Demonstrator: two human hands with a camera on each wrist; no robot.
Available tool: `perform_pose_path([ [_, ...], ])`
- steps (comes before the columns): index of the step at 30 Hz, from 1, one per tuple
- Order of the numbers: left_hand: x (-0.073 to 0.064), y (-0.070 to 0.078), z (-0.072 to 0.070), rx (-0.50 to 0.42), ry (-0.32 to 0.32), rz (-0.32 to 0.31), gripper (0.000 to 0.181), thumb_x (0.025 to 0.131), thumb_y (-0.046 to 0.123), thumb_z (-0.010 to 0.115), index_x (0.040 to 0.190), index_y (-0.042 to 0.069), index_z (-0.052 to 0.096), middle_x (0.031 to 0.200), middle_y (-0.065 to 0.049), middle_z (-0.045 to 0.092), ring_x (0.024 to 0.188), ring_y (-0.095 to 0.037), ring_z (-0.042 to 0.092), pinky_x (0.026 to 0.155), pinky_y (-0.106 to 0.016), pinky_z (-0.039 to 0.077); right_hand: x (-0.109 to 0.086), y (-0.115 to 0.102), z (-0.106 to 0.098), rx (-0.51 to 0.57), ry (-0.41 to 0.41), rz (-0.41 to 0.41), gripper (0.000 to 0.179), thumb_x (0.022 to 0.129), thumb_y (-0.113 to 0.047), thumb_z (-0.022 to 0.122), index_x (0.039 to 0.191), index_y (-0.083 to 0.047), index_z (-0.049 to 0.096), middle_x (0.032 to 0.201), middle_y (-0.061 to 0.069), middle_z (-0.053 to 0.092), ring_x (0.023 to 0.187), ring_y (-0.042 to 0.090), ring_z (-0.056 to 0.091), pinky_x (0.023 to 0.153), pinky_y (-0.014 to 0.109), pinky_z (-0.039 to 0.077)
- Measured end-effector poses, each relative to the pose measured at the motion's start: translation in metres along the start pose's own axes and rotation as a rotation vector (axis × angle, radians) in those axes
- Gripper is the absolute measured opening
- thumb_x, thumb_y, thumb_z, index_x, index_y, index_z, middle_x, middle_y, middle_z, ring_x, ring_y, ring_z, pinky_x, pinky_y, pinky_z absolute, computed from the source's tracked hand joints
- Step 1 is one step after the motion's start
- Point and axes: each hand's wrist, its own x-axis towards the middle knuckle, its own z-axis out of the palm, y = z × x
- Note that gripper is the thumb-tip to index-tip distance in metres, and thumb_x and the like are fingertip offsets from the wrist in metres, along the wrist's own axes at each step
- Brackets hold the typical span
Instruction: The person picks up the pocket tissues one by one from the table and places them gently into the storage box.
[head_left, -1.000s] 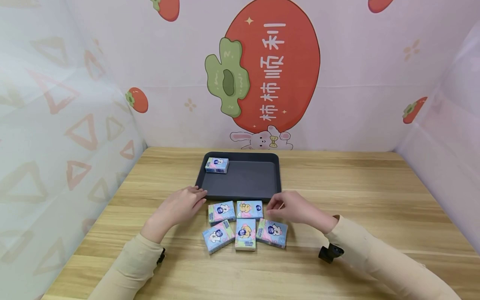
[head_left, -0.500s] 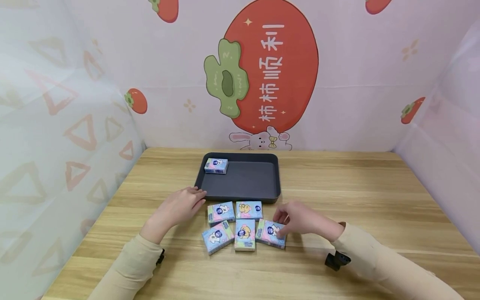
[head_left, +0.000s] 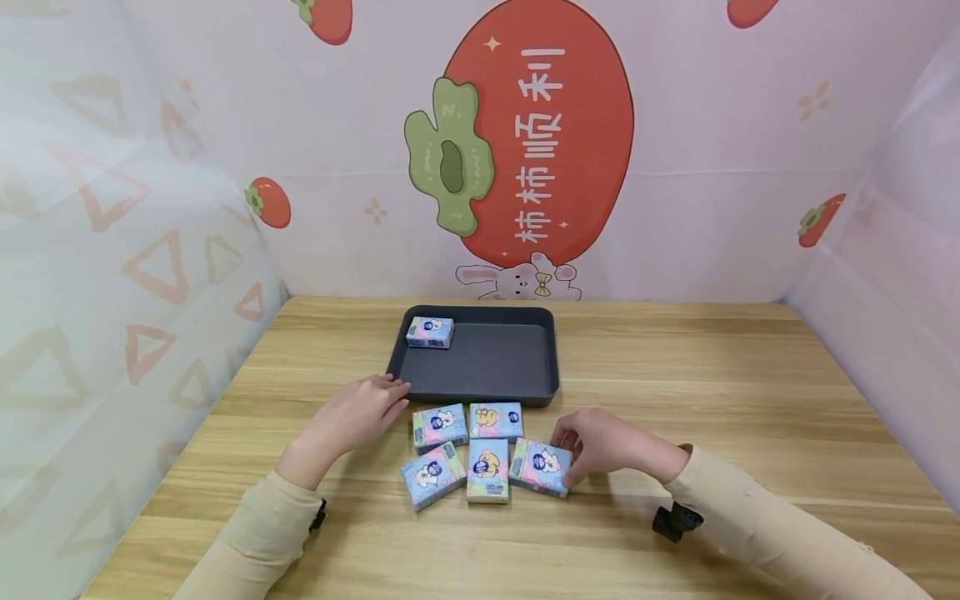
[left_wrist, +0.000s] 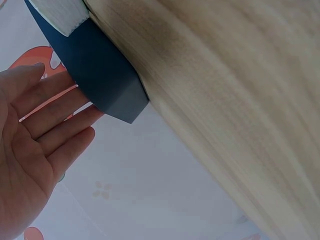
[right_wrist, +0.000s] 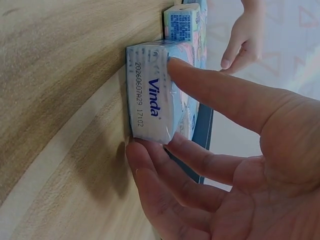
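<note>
At the lower right of the cluster, my right hand (head_left: 609, 442) pinches the ends of a blue pocket tissue pack (head_left: 540, 468), thumb on one side and fingers on the other. The right wrist view shows the white "Vinda" end of that tissue pack (right_wrist: 149, 92) between thumb and fingers, close to the wood. My left hand (head_left: 352, 421) rests its straight fingers at the front left corner of the dark grey tray (head_left: 487, 362). In the left wrist view the fingertips (left_wrist: 92, 112) lie against the tray wall (left_wrist: 107, 75).
One tissue pack (head_left: 430, 332) lies in the tray's back left corner. Several more packs, such as the upright one (head_left: 487, 471) beside the held pack, lie in front of the tray on the wooden table (head_left: 675, 367). A printed cloth wall (head_left: 337, 125) stands behind.
My right hand has moved from beside the upper right pack down toward me to the lower right pack, and its fingers have closed about it. The left hand stays at the tray.
</note>
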Motion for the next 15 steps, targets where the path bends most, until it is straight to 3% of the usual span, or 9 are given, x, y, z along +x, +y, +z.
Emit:
perform_pose_path([
  [15, -0.0009, 0.0015, -0.0006, -0.003, -0.008, -0.013, 0.031, 0.095, 0.021, 0.056, 0.116, 0.001, 0.067, 0.117, -0.019, 0.066, 0.112, -0.034, 0.062, 0.093, -0.047, 0.052, 0.0044, 0.0005, 0.0034, 0.014, -0.01, 0.051, 0.032, 0.07, -0.023, 0.084, 0.094, -0.011, 0.068, 0.083, -0.003, 0.06, 0.078, 0.013, 0.051, 0.068, 0.029, 0.045],
])
